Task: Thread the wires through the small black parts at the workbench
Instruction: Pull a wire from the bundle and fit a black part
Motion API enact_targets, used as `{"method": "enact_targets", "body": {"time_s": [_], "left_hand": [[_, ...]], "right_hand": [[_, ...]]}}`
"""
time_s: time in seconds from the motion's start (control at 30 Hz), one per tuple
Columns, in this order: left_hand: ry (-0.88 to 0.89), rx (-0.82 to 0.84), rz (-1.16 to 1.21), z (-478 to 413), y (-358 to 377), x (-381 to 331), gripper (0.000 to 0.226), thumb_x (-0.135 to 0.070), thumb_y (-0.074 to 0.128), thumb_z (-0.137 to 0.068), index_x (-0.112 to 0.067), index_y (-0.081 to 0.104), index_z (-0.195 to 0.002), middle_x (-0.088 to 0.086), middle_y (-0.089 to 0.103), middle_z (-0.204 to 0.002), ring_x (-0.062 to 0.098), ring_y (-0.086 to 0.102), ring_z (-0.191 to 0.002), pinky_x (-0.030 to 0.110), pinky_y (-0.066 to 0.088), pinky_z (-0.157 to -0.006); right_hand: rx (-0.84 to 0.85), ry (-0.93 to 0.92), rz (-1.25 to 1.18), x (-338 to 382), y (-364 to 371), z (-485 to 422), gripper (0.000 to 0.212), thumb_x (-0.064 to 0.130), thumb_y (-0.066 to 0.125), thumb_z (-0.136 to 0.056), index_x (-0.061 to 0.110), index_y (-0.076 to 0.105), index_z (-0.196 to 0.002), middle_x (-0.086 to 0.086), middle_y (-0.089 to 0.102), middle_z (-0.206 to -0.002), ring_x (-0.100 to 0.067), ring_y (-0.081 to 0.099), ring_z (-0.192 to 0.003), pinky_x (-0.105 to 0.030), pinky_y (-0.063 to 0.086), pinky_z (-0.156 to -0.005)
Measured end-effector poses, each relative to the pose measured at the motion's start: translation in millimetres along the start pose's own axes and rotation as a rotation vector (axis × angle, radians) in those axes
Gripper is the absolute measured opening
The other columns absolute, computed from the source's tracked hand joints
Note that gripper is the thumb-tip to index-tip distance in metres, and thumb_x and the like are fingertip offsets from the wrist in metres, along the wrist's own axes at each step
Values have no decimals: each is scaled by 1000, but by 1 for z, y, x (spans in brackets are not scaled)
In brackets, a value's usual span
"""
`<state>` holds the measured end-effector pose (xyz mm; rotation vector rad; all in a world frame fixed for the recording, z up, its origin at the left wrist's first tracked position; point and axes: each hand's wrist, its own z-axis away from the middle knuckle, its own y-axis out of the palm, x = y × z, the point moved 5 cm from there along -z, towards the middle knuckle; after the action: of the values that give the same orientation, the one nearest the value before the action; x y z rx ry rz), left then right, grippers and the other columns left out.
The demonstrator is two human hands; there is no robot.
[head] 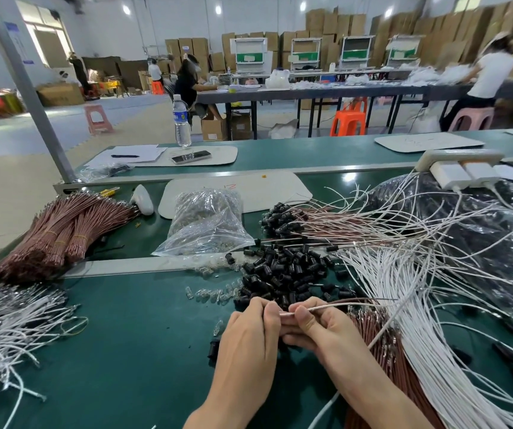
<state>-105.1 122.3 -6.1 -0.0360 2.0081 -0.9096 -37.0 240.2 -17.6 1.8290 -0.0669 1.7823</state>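
My left hand [250, 332] and my right hand [314, 326] meet just in front of a heap of small black parts [283, 270] on the green bench. Both pinch a thin white wire [326, 307] that runs off to the right alongside a brown one. Whether a black part sits between the fingers is hidden. A fan of white wires [403, 292] and brown wires [382, 345] lies to the right of my hands. Brown wires with black parts on their ends [283, 218] lie behind the heap.
Bundled brown wires [60, 233] and loose white wires [4, 323] lie at the left. A clear bag [205, 224] and small glass bulbs [215, 294] sit behind my hands. A power strip [462, 168] and a large plastic bag [481, 230] are at the right. People work at tables behind.
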Motion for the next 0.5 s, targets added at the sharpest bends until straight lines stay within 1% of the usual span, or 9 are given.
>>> {"method": "enact_targets", "body": {"time_s": [0.13,0.23,0.3,0.37,0.4,0.43,0.5], "left_hand": [[15,1,18,1,-1,-2,47,-63,11,-96,-33,46,-84,-13,56,-74,5,48,-82,20,37,-69],[12,13,14,1,-2,-2,47,-61,10,-96,-32,45,-84,-11,54,-72,6,48,-80,21,36,-69],[12,3,28,1,-2,-2,46,-63,11,-96,-36,45,-84,-12,57,-78,5,48,-83,19,37,-71],[16,-26,60,1,-5,-3,39,-65,14,-96,-43,46,-88,-24,59,-92,3,50,-88,17,37,-72],[18,-43,91,0,-7,-4,33,-65,18,-97,-48,46,-91,-27,60,-94,3,52,-86,17,37,-71],[18,-68,133,0,-8,-5,26,-64,24,-98,-52,46,-93,-25,62,-91,5,54,-80,17,38,-67],[21,-181,229,0,-17,-6,17,-61,36,-99,-52,49,-93,-15,63,-82,7,53,-64,16,38,-59]], "right_hand": [[4,3,-15,-2,0,0,33,29,62,-85,-2,61,-99,-20,77,-98,-30,76,-93,-23,60,-72],[-2,11,-20,-2,0,0,33,28,62,-84,-2,61,-99,-21,77,-98,-30,77,-92,-23,60,-70],[-9,14,-39,-1,1,1,34,28,64,-84,-2,62,-99,-21,77,-99,-31,77,-92,-22,59,-67],[-5,2,-59,2,4,2,33,30,70,-81,1,66,-98,-22,76,-101,-32,76,-93,-23,59,-64],[-5,-10,-59,5,5,3,33,32,73,-79,5,70,-96,-22,76,-103,-33,76,-93,-23,59,-63],[-10,-27,-45,9,5,4,30,35,76,-77,10,74,-94,-22,76,-103,-34,76,-93,-24,59,-63],[-53,-81,17,19,4,8,26,40,76,-76,20,77,-92,-18,77,-103,-33,76,-92,-25,60,-65]]}}
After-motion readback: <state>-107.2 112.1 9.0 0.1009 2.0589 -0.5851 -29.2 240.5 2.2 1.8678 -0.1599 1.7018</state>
